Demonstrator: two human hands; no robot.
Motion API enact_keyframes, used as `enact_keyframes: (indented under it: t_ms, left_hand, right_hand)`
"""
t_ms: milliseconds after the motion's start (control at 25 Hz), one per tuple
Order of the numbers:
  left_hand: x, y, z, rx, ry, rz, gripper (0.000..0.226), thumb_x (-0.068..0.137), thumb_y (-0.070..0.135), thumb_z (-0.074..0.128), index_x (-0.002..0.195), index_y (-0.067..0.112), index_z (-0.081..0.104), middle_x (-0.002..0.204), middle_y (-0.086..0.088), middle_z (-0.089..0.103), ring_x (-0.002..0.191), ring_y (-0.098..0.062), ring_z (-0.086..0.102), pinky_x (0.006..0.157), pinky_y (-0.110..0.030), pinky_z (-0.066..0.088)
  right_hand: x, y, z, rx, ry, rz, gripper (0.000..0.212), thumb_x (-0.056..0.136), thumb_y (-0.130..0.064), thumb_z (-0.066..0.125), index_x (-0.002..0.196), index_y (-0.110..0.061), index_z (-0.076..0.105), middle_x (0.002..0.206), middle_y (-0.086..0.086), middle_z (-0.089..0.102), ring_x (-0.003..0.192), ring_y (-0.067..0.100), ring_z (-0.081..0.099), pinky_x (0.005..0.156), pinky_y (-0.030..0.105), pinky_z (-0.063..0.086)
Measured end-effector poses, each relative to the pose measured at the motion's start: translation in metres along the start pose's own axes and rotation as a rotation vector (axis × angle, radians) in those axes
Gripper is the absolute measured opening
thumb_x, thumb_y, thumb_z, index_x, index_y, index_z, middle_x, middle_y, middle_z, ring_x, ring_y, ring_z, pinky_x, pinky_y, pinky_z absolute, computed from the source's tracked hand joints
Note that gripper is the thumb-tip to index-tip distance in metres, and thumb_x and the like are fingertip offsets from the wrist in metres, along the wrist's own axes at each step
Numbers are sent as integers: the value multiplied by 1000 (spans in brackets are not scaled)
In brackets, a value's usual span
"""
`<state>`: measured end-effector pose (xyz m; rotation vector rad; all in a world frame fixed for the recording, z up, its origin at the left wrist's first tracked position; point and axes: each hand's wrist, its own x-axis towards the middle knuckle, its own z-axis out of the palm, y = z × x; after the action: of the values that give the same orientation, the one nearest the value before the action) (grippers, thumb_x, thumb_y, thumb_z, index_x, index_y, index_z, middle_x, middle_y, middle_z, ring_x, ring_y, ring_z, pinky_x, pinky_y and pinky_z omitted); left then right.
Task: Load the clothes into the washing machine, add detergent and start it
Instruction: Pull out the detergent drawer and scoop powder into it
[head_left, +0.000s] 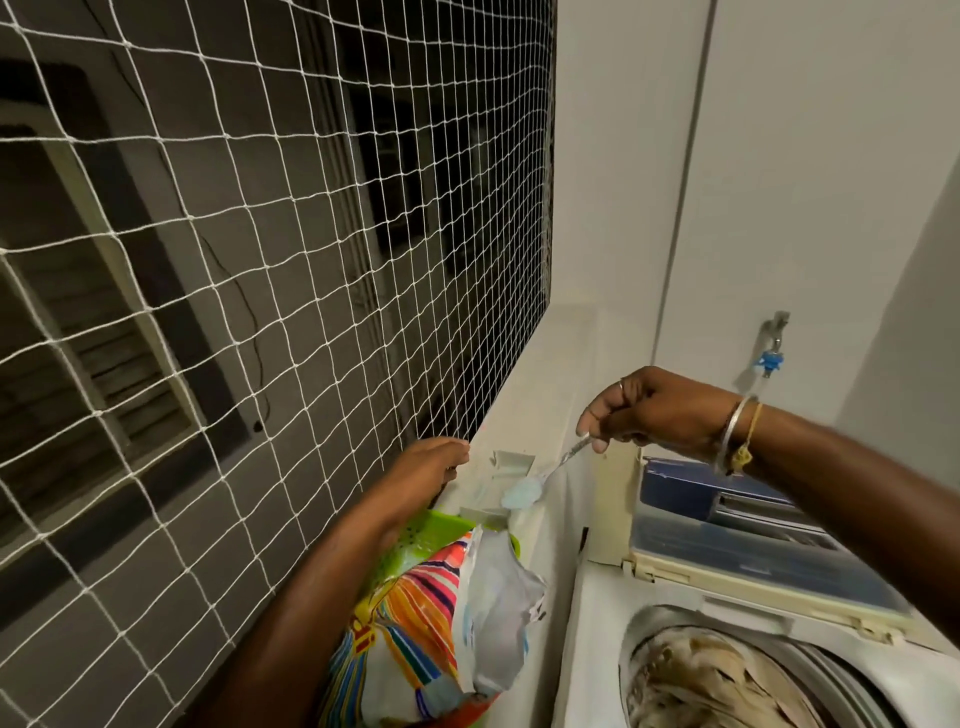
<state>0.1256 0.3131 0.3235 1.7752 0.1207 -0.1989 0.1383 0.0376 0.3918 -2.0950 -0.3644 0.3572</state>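
Clothes (717, 686): already in the drum, a crumpled heap of beige and brown cloth, soft and ropy; loading looks done
Washing machine (597, 623): top-loader, smooth white plastic body, round steel-rimmed opening, lid (753, 551) folded up and back with a bluish tinted pane
Detergent packet (415, 634): glossy crinkled plastic, rainbow stripes, top torn wide open, slumped just left of the machine against a bright green plastic tray (415, 535)
Left hand (431, 465): fingers curled together near the netting beyond the packet; I cannot tell whether it grips anything
Spoon (550, 470): thin metal, heaped with pale blue powder, hanging over the white ledge (561, 364), not yet over the drum
Right hand (644, 410): fingertips pinched on the spoon's handle, bangles at the wrist
Progress: detergent scooped but, by my reckoning, still to be tipped in; lid to close and machine to start
Netting (260, 234): white knotted cord, square mesh, with darkness beyond
Tap (771, 343): small metal fitting with a blue connector, on the plain wall behind
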Motion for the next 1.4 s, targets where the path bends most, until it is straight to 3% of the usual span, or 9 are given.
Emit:
enact_keyframes:
  t_ms: [160,280,400,480,600,680,760,1040,1400]
  left_hand:
    - [15,-7,1,-24,19,-12,17,98,11,52,98,14,69,108,-12,64,103,-24,58,80,-23,45]
    - [28,-14,3,-11,40,-22,18,97,10,54,107,11,68,122,-14,66,117,-28,60,105,-35,46]
    - [38,-20,5,18,31,-42,17,96,9,55,95,20,68,125,-12,66,119,-28,60,111,-40,41]
    - [40,-21,6,36,29,-42,16,96,9,54,99,18,67,126,-12,64,117,-25,60,106,-33,45]
    - [38,-19,8,66,24,-63,23,98,13,52,117,9,64,125,-11,64,99,-17,62,76,-16,49]
    - [39,-19,10,51,20,-89,29,98,14,54,125,6,62,124,-9,65,89,-12,63,53,-8,43]
    - [42,-21,11,13,21,-115,31,97,16,56,126,7,61,127,-9,64,103,-16,64,45,-6,39]
    - [39,-21,14,-20,5,-114,29,97,20,54,125,12,62,126,-6,65,117,-21,62,70,-21,44]
    - [23,-17,10,-21,6,-83,14,98,23,55,106,23,66,125,-4,66,116,-22,63,63,-24,39]
  right_hand:
    - [45,18,-5,-12,18,62,20,88,7,58,93,0,75,78,11,72,60,10,47,53,20,35]
    - [80,34,-3,-38,17,90,21,85,9,59,91,-1,76,73,6,71,59,9,46,49,18,34]
    - [104,46,5,-109,21,97,24,81,11,58,84,-3,77,68,-2,69,59,6,49,49,15,37]
    - [117,54,10,-167,13,100,32,79,13,55,72,-10,75,69,-2,70,59,2,55,55,13,43]
    - [133,66,17,-251,-5,94,39,78,15,56,61,-17,70,76,2,73,69,7,62,75,22,51]
    - [139,69,22,-291,7,99,39,77,19,53,57,-12,65,69,0,70,63,7,61,73,21,51]
    - [140,71,26,-283,28,113,41,77,24,45,53,-8,53,50,-8,62,48,2,56,62,19,48]
    - [136,70,36,-451,81,-73,45,80,9,52,55,-28,60,69,-4,68,64,7,62,70,22,48]
    - [133,82,42,-499,218,-162,36,80,9,52,77,-19,74,75,-4,70,75,17,67,68,21,47]
